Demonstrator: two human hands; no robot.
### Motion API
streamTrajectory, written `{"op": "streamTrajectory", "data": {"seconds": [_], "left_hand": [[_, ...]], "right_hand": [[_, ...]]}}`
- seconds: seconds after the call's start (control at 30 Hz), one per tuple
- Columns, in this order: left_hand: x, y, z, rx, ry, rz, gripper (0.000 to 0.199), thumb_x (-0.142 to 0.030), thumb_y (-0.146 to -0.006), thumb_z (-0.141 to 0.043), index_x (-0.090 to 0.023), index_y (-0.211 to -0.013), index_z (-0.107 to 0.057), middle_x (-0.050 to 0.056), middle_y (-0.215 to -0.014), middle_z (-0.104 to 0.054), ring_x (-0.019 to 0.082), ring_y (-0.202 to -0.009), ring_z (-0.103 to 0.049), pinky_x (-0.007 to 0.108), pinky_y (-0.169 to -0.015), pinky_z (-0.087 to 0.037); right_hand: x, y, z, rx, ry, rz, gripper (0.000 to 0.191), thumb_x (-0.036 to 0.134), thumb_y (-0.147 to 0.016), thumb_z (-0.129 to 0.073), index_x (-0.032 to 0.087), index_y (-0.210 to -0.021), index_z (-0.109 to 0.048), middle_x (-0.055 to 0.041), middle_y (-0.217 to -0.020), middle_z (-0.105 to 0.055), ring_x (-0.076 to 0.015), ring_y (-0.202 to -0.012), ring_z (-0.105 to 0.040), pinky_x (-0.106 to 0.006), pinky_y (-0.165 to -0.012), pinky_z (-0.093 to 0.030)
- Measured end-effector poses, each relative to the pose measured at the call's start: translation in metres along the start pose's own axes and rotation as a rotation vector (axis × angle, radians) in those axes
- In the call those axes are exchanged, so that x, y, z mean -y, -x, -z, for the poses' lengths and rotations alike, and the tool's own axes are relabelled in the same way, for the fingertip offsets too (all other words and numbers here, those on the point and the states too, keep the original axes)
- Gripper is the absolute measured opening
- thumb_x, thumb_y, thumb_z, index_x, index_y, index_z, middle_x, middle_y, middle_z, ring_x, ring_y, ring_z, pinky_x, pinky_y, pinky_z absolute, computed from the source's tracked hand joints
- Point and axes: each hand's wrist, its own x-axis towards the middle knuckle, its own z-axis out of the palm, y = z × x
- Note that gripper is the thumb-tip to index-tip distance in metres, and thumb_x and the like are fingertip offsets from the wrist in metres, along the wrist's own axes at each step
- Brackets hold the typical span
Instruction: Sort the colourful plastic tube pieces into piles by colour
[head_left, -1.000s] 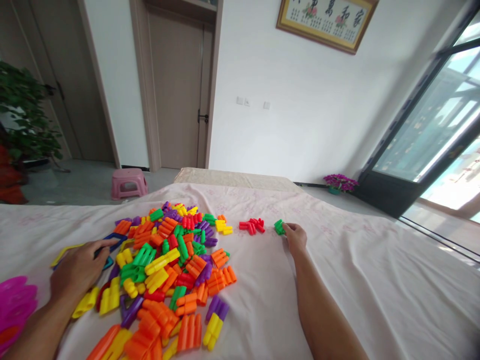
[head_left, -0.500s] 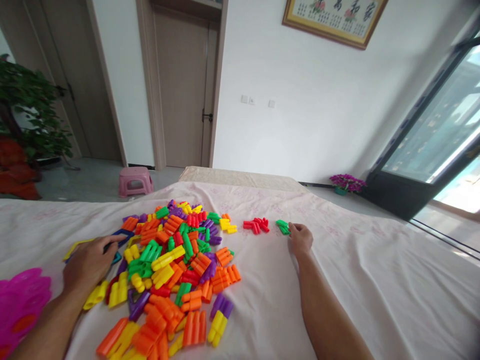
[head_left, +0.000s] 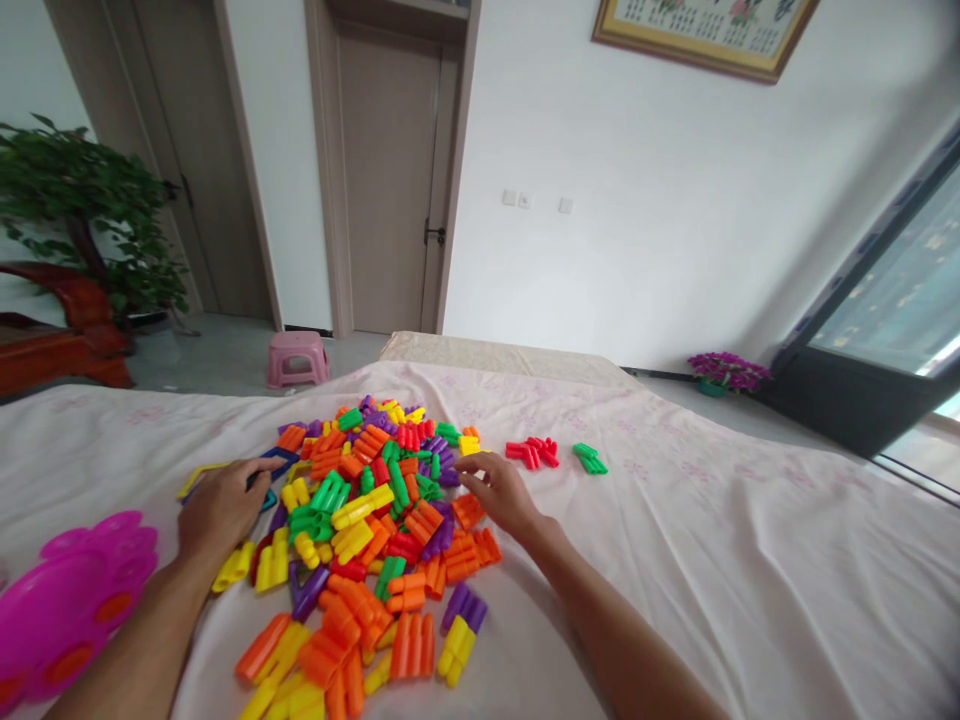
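Observation:
A heap of plastic building blocks [head_left: 360, 507] in orange, yellow, green, red and purple lies on the cloth before me. At its left edge rests my left hand [head_left: 225, 505], fingers stretched over a blue frame-shaped piece [head_left: 281, 463]. My right hand [head_left: 499, 488] reaches the heap's right side, its fingers slightly apart near purple blocks [head_left: 444, 465], with nothing visible in them. Right of the heap sit a small group of red blocks [head_left: 532, 453] and, apart from it, a green block group [head_left: 590, 459].
A magenta plastic basin [head_left: 75, 590] stands at the left, beside my forearm. The pale cloth [head_left: 712, 560] spreads under everything. Beyond it are a pink stool [head_left: 298, 360], a potted plant [head_left: 97, 210], a wooden chair [head_left: 67, 330] and purple flowers [head_left: 727, 370].
My right hand has let go of the green blocks and moved left to the heap. My left hand stays by the blue piece. The view has shifted slightly left.

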Motion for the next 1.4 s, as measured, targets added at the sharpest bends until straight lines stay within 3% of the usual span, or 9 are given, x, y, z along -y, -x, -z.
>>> {"op": "streamTrajectory", "data": {"seconds": [0.17,0.37,0.5,0.6,0.77,0.9,1.1,1.23,1.4], "left_hand": [[0.003,-0.002,-0.003,-0.016,-0.004,-0.021,0.047,-0.038,-0.094,-0.040,-0.025,-0.118,-0.078,0.009,-0.122,-0.075,0.029,-0.114,-0.067,0.038,-0.093,-0.051],[0.003,-0.001,-0.003,-0.021,-0.014,-0.037,0.047,-0.038,-0.095,-0.038,-0.024,-0.118,-0.078,0.009,-0.123,-0.075,0.028,-0.115,-0.067,0.037,-0.094,-0.051],[0.004,-0.001,-0.004,-0.022,-0.023,-0.021,0.045,-0.037,-0.095,-0.040,-0.027,-0.117,-0.078,0.006,-0.122,-0.076,0.026,-0.116,-0.066,0.034,-0.093,-0.050],[0.005,-0.002,-0.005,-0.024,-0.019,-0.023,0.045,-0.037,-0.095,-0.040,-0.027,-0.117,-0.077,0.006,-0.122,-0.075,0.026,-0.116,-0.066,0.035,-0.095,-0.050],[0.004,-0.002,-0.005,-0.019,-0.006,-0.028,0.046,-0.037,-0.095,-0.039,-0.025,-0.117,-0.078,0.007,-0.121,-0.075,0.027,-0.115,-0.066,0.035,-0.094,-0.049],[0.000,0.000,-0.001,-0.014,-0.004,-0.012,0.046,-0.037,-0.095,-0.039,-0.025,-0.117,-0.078,0.008,-0.122,-0.075,0.027,-0.114,-0.066,0.034,-0.093,-0.050],[-0.003,0.001,0.004,0.041,-0.023,-0.006,0.048,-0.037,-0.097,-0.038,-0.023,-0.123,-0.075,0.010,-0.126,-0.073,0.027,-0.114,-0.065,0.035,-0.092,-0.048],[0.001,-0.001,0.002,0.035,-0.054,-0.006,0.046,-0.039,-0.097,-0.040,-0.025,-0.123,-0.076,0.009,-0.126,-0.074,0.026,-0.111,-0.065,0.034,-0.090,-0.048],[0.004,-0.003,0.000,0.055,-0.058,0.015,0.051,-0.041,-0.098,-0.034,-0.025,-0.124,-0.075,0.010,-0.127,-0.073,0.027,-0.113,-0.065,0.035,-0.088,-0.047]], "right_hand": [[0.024,0.000,-0.026,0.138,0.052,0.109,0.031,0.032,-0.093,-0.069,0.030,-0.123,-0.075,-0.0047,-0.116,-0.077,-0.0232,-0.104,-0.067,-0.035,-0.095,-0.048],[0.022,-0.003,-0.035,0.081,0.044,-0.074,0.024,0.018,-0.087,-0.068,0.030,-0.104,-0.080,-0.0010,-0.103,-0.079,-0.0220,-0.096,-0.070,-0.032,-0.088,-0.051],[0.011,-0.004,-0.031,0.010,-0.079,-0.158,0.026,0.012,-0.080,-0.065,0.025,-0.097,-0.079,0.0004,-0.092,-0.078,-0.0191,-0.085,-0.070,-0.029,-0.077,-0.053],[-0.002,-0.007,-0.021,-0.024,-0.106,-0.184,0.036,0.007,-0.076,-0.061,0.023,-0.104,-0.077,0.0000,-0.094,-0.078,-0.0171,-0.081,-0.069,-0.027,-0.073,-0.052],[-0.012,-0.009,-0.003,0.067,-0.054,-0.210,0.054,0.000,-0.068,-0.055,0.023,-0.112,-0.077,-0.0002,-0.092,-0.077,-0.0145,-0.071,-0.065,-0.025,-0.067,-0.050],[-0.007,-0.007,0.001,0.178,0.044,-0.125,0.043,0.005,-0.070,-0.061,0.025,-0.104,-0.080,-0.0012,-0.098,-0.076,-0.0167,-0.078,-0.066,-0.027,-0.073,-0.050],[-0.002,-0.005,0.004,0.159,0.129,-0.056,0.014,0.024,-0.079,-0.073,0.022,-0.091,-0.079,-0.0032,-0.090,-0.074,-0.0181,-0.081,-0.065,-0.028,-0.074,-0.048],[-0.014,-0.014,0.022,-0.042,-0.062,-0.115,0.024,0.033,-0.086,-0.065,0.019,-0.104,-0.075,-0.0026,-0.084,-0.074,-0.0169,-0.076,-0.065,-0.027,-0.069,-0.048],[-0.059,-0.018,0.083,-0.475,-0.111,-0.233,0.044,0.051,-0.084,-0.063,0.015,-0.108,-0.074,-0.0092,-0.094,-0.076,-0.0230,-0.083,-0.069,-0.034,-0.074,-0.053]]}}
